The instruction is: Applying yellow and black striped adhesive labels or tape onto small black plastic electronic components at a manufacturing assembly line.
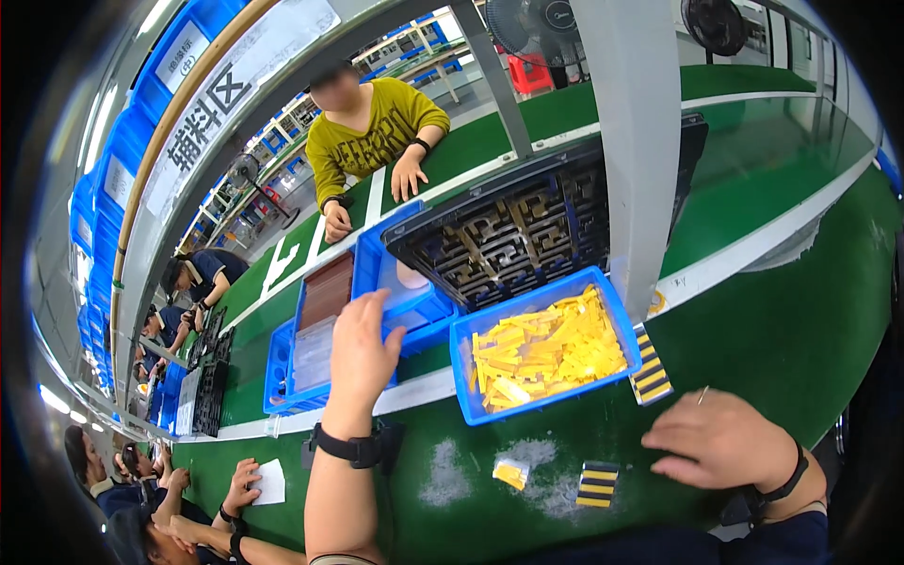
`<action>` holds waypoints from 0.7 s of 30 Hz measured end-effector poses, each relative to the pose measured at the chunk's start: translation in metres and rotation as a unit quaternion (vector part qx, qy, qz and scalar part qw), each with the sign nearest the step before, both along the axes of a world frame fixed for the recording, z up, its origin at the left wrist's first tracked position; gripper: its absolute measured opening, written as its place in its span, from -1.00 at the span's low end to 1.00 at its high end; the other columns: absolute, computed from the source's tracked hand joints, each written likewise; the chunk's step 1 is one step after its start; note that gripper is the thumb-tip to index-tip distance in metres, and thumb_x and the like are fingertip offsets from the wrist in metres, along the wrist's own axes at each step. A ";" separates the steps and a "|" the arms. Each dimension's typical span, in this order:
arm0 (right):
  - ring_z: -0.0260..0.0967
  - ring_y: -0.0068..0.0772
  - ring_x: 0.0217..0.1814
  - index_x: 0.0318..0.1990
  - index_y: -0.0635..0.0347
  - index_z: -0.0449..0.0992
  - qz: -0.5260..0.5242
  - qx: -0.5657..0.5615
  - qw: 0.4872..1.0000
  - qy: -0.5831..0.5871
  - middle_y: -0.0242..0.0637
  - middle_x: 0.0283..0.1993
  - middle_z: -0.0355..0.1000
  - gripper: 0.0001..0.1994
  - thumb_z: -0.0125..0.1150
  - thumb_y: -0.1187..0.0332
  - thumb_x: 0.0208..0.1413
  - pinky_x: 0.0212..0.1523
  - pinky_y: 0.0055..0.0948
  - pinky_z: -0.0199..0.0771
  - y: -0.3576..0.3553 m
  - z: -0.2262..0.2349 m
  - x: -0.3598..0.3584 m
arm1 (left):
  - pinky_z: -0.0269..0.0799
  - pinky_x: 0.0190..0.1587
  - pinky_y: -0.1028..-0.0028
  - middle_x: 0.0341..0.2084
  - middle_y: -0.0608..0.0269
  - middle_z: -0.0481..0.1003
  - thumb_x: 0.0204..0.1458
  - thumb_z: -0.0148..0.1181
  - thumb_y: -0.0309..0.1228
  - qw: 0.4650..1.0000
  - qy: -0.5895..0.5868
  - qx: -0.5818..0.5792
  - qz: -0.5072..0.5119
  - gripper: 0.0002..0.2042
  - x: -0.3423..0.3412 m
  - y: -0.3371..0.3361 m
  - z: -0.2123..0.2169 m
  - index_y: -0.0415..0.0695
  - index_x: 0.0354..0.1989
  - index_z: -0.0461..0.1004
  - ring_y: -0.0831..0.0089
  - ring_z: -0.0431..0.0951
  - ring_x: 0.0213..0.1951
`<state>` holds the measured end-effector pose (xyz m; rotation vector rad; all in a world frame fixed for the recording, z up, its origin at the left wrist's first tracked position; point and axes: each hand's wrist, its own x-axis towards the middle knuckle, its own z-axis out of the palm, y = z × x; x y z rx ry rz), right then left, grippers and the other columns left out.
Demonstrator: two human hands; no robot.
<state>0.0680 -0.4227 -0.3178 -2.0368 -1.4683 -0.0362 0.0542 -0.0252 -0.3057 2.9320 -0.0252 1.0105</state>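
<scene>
My left hand (363,347) is raised over the near edge of the blue divided bins, fingers stretched and thumb apart, with nothing visible in it. Next to it are stacked brown strips (326,290), pale translucent sheets (314,356) and a blue compartment (424,309). Off to the right, my right hand (720,439) hovers low above the green bench, its fingers loosely bent and apart, holding nothing I can see. Nearest to it lie a black-and-yellow striped piece (597,484) and a small yellow-and-white piece (511,474). A blue tray (459,372) full of yellow strips (551,348) stands between my hands.
Black moulded trays (527,221) lean behind the yellow strips, beside a grey post (636,141). Another striped card (652,369) lies by the tray. Across the belt a person in a yellow-green top (377,127) rests both hands there. A co-worker's hand (242,488) holds white paper at left.
</scene>
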 end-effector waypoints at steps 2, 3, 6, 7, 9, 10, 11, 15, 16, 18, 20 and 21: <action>0.38 -0.24 -0.41 -0.41 0.19 0.48 0.026 -0.106 0.994 0.022 -0.29 -0.49 0.36 -0.80 0.25 0.26 -0.10 -0.34 -0.35 0.41 -0.002 -0.001 -0.002 | 0.24 0.06 0.20 -0.28 0.06 0.47 -0.18 0.25 -0.45 0.992 0.112 0.043 0.034 -0.68 0.008 0.006 -0.004 -0.17 -0.18 0.42 0.12 0.44 -0.18; 0.39 -0.22 -0.41 -0.42 0.20 0.48 0.034 -0.133 0.990 0.025 -0.26 -0.51 0.36 -0.80 0.24 0.25 -0.09 -0.34 -0.34 0.42 -0.003 -0.003 -0.001 | 0.17 0.10 0.11 -0.37 0.13 0.45 -0.17 0.23 -0.46 0.993 0.098 0.035 0.049 -0.73 0.010 0.009 -0.011 -0.15 -0.23 0.42 0.16 0.43 -0.22; 0.40 -0.18 -0.41 -0.45 0.21 0.46 0.026 -0.187 0.981 0.036 -0.22 -0.52 0.37 -0.79 0.21 0.24 -0.07 -0.33 -0.30 0.43 -0.005 -0.009 0.002 | 0.12 0.13 0.07 -0.42 0.16 0.43 -0.17 0.22 -0.49 0.998 0.011 0.044 0.039 -0.75 0.012 -0.002 -0.022 -0.15 -0.25 0.42 0.18 0.42 -0.24; 0.41 -0.16 -0.41 -0.47 0.22 0.44 0.024 -0.212 0.976 0.038 -0.21 -0.53 0.38 -0.78 0.20 0.23 -0.07 -0.33 -0.28 0.44 -0.005 -0.011 0.002 | 0.09 0.15 0.06 -0.45 0.18 0.40 -0.17 0.21 -0.51 0.998 -0.009 0.042 0.036 -0.76 0.010 -0.002 -0.025 -0.15 -0.27 0.42 0.19 0.41 -0.27; 0.40 -0.12 -0.40 -0.48 0.22 0.42 0.021 -0.213 0.976 0.045 -0.19 -0.52 0.38 -0.76 0.18 0.21 -0.04 -0.32 -0.26 0.43 -0.003 -0.020 0.005 | 0.09 0.15 0.07 -0.45 0.18 0.41 -0.18 0.21 -0.52 0.999 -0.012 0.044 0.026 -0.75 0.009 0.000 -0.027 -0.15 -0.26 0.42 0.19 0.41 -0.27; 0.39 -0.08 -0.39 -0.49 0.23 0.40 0.031 -0.212 0.976 0.049 -0.18 -0.50 0.37 -0.74 0.16 0.19 -0.01 -0.32 -0.24 0.43 -0.001 -0.025 0.008 | 0.09 0.15 0.08 -0.45 0.17 0.41 -0.19 0.21 -0.53 0.998 -0.014 0.049 0.031 -0.74 0.009 0.001 -0.026 -0.15 -0.25 0.42 0.19 0.41 -0.26; 0.38 -0.05 -0.40 -0.50 0.24 0.37 0.034 -0.194 0.979 0.059 -0.16 -0.51 0.36 -0.73 0.15 0.20 0.01 -0.32 -0.22 0.42 0.000 -0.027 0.008 | 0.09 0.16 0.09 -0.45 0.17 0.40 -0.20 0.21 -0.54 0.998 -0.019 0.048 0.028 -0.74 0.007 0.002 -0.023 -0.15 -0.25 0.42 0.20 0.41 -0.26; 0.41 -0.09 -0.36 -0.47 0.26 0.42 0.030 -0.213 0.974 0.073 -0.16 -0.49 0.39 -0.77 0.18 0.24 -0.03 -0.29 -0.24 0.44 0.003 -0.026 0.008 | 0.08 0.17 0.11 -0.44 0.16 0.40 -0.20 0.19 -0.57 0.997 -0.043 0.052 0.033 -0.72 0.003 0.005 -0.007 -0.16 -0.23 0.41 0.21 0.41 -0.25; 0.41 -0.08 -0.35 -0.46 0.26 0.42 0.027 -0.210 0.975 0.073 -0.15 -0.49 0.39 -0.77 0.17 0.25 -0.03 -0.29 -0.23 0.44 0.003 -0.028 0.007 | 0.08 0.18 0.11 -0.43 0.16 0.40 -0.20 0.19 -0.57 0.997 -0.053 0.054 0.034 -0.72 0.003 0.008 -0.005 -0.16 -0.23 0.41 0.21 0.41 -0.25; 0.40 -0.07 -0.35 -0.45 0.27 0.42 0.008 -0.211 0.974 0.078 -0.14 -0.48 0.39 -0.77 0.17 0.25 -0.03 -0.29 -0.22 0.44 0.001 -0.028 0.004 | 0.08 0.19 0.12 -0.42 0.13 0.38 -0.19 0.18 -0.59 0.995 -0.066 0.059 0.042 -0.70 0.004 0.018 -0.002 -0.18 -0.21 0.40 0.19 0.40 -0.25; 0.40 -0.05 -0.33 -0.44 0.27 0.42 0.031 -0.206 0.975 0.073 -0.14 -0.47 0.39 -0.77 0.17 0.25 -0.03 -0.27 -0.21 0.43 0.003 -0.030 0.006 | 0.07 0.19 0.12 -0.41 0.12 0.38 -0.18 0.18 -0.58 0.992 -0.073 0.074 0.074 -0.70 -0.008 0.039 -0.003 -0.20 -0.18 0.39 0.17 0.40 -0.24; 0.40 -0.04 -0.31 -0.43 0.28 0.43 0.038 -0.208 0.974 0.077 -0.13 -0.45 0.40 -0.76 0.17 0.25 -0.03 -0.25 -0.20 0.43 0.003 -0.030 0.006 | 0.07 0.19 0.12 -0.41 0.12 0.37 -0.16 0.17 -0.57 0.989 -0.077 0.088 0.089 -0.70 -0.012 0.048 -0.003 -0.21 -0.17 0.39 0.16 0.39 -0.24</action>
